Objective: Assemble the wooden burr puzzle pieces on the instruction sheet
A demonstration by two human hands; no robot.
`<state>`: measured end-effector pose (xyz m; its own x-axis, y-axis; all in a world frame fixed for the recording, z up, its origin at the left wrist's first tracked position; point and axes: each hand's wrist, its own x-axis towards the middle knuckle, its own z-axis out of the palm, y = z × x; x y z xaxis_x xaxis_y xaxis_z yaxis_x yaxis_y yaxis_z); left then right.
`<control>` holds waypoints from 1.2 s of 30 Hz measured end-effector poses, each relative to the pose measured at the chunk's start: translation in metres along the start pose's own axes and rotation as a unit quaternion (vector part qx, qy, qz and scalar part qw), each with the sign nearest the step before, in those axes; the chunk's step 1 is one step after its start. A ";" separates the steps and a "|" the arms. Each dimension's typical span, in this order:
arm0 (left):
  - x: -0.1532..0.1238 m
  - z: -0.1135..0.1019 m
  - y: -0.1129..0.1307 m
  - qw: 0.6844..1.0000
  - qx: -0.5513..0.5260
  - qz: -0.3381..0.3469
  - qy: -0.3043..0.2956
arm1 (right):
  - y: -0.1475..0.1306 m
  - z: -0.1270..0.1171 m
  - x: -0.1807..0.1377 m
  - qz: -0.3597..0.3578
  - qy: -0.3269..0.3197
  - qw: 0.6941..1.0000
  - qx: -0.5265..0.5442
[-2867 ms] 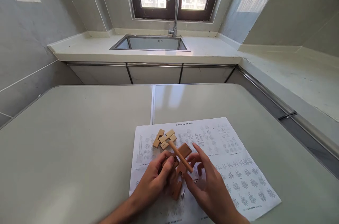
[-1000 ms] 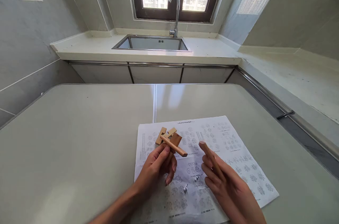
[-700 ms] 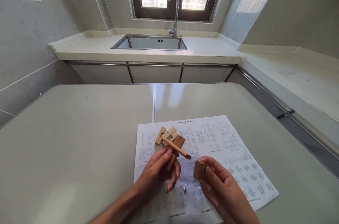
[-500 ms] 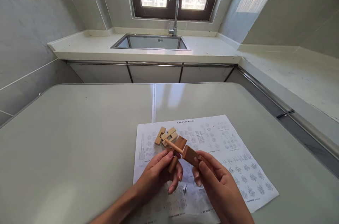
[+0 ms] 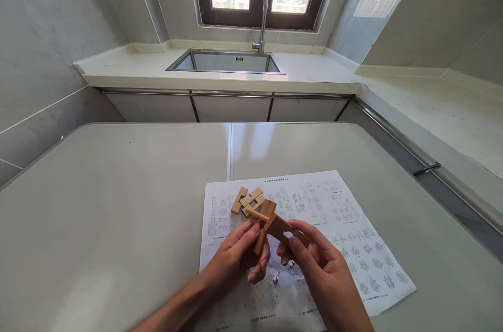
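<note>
Grey-white table (image 5: 98, 217): spanning the full width and bearing the work; a seam is running down its middle.

Left hand (image 5: 231, 254): thumb and forefinger are closing in a firm pinch, the lower fingers curling loosely beneath. It is gripping the brown crossed pieces near their middle, probably because that spot is holding them together while leaving their ends bare.

Pale wooden pieces (image 5: 239, 200): lying in a small overlapping group on the sheet, just beyond the left fingertips; exact count is not showing. They are resting apart from both hands, presumably within easy reach yet out of the way.

Brown crossed pieces (image 5: 268, 209): a thin rod, a broader block and a lower stick, all standing at angles above the sheet.

Notched block (image 5: 278, 227): brown, tilting down to the right, its left end meeting the crossed pieces; whether they are interlocking cannot be told.

Right hand (image 5: 320, 261): partly closing, thumb and fingers holding the notched block by its right end, likely so that the other end is facing the left hand unobstructed.

Printed sheet (image 5: 318, 222): lying flat under both hands, showing rows of small diagrams; probably placed there so that it is remaining readable around the work.
</note>
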<state>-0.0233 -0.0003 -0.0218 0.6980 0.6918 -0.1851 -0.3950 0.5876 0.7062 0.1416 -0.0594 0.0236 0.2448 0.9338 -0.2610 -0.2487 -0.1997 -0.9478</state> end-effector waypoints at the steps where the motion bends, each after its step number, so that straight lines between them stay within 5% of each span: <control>1: 0.000 0.000 0.000 1.000 0.005 0.002 -0.001 | 0.000 0.000 0.000 -0.003 -0.001 1.000 -0.001; 24: -0.001 0.004 0.009 0.998 -0.050 -0.029 -0.032 | 0.002 -0.003 -0.004 0.021 -0.018 1.000 -0.003; 36: -0.012 0.009 0.009 0.990 0.083 -0.110 -0.025 | 0.014 -0.012 0.005 0.015 -0.018 0.999 -0.029</control>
<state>-0.0294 -0.0074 -0.0069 0.7871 0.5300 -0.3156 -0.1285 0.6413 0.7565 0.1509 -0.0612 0.0066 0.2041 0.9371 -0.2832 -0.2012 -0.2429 -0.9489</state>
